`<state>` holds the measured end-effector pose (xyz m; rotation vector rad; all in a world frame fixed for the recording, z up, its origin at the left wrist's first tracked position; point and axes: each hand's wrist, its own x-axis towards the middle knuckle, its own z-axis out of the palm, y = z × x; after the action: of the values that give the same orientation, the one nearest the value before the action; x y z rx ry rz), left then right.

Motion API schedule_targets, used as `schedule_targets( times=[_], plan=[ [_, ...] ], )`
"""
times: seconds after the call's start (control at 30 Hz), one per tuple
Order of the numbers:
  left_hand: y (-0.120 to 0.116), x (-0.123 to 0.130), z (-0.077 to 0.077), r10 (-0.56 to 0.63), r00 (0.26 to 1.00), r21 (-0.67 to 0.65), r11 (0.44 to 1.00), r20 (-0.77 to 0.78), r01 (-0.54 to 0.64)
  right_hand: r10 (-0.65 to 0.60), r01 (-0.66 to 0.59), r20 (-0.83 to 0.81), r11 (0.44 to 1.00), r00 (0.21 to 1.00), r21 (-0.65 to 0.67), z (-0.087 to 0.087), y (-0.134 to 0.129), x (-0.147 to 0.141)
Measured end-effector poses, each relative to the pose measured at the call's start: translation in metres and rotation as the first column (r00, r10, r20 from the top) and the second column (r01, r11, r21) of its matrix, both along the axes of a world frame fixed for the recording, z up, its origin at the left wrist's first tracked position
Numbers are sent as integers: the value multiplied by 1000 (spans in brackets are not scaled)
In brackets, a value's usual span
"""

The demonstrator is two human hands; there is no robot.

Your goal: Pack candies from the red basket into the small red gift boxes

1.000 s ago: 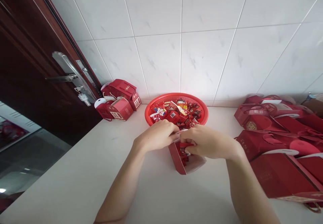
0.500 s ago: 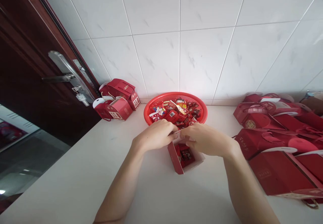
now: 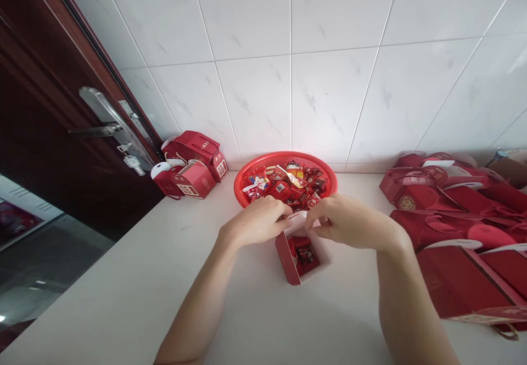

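Note:
An opened red cardboard candy box (image 3: 291, 263) with a pale inside stands on the white table. Several red-wrapped sweets (image 3: 303, 254) lie in its bottom. My left hand (image 3: 261, 219) pinches the far left edge of the box, by its raised white flap. My right hand (image 3: 346, 219) is at the far right corner, with its fingers bent round the box's edge; its exact contact is partly hidden. Just behind both hands is a red plastic basket (image 3: 247, 170) of mixed wrapped sweets (image 3: 282, 189).
Several red boxes (image 3: 195, 175) stand by the wall at the left. Many more red boxes (image 3: 465, 277) crowd the right side of the table. A dark door (image 3: 53, 90) with a metal handle and keys is at the left. White tiles (image 3: 255, 107) line the wall behind.
My right hand has shifted right, from the middle of the white flap to the box's far right corner. More of the flap shows. My left hand stays on the box.

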<state>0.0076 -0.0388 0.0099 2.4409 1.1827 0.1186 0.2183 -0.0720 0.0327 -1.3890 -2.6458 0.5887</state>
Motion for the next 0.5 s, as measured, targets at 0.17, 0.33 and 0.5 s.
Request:
schedule_targets(
  times=[0.17, 0.33, 0.5],
  plan=[
    [3, -2, -2, -14, 1000, 9, 1000, -4, 14, -129, 126, 172, 992, 977, 31, -2, 0, -1],
    [2, -3, -1, -11, 1000, 10, 1000, -11, 11, -168, 170, 207, 985, 964, 9, -2, -1, 3],
    [-2, -4, 2, 16, 998, -17, 1000, 62, -15, -104, 112, 203, 993, 974, -26, -2, 0, -3]
  ],
)
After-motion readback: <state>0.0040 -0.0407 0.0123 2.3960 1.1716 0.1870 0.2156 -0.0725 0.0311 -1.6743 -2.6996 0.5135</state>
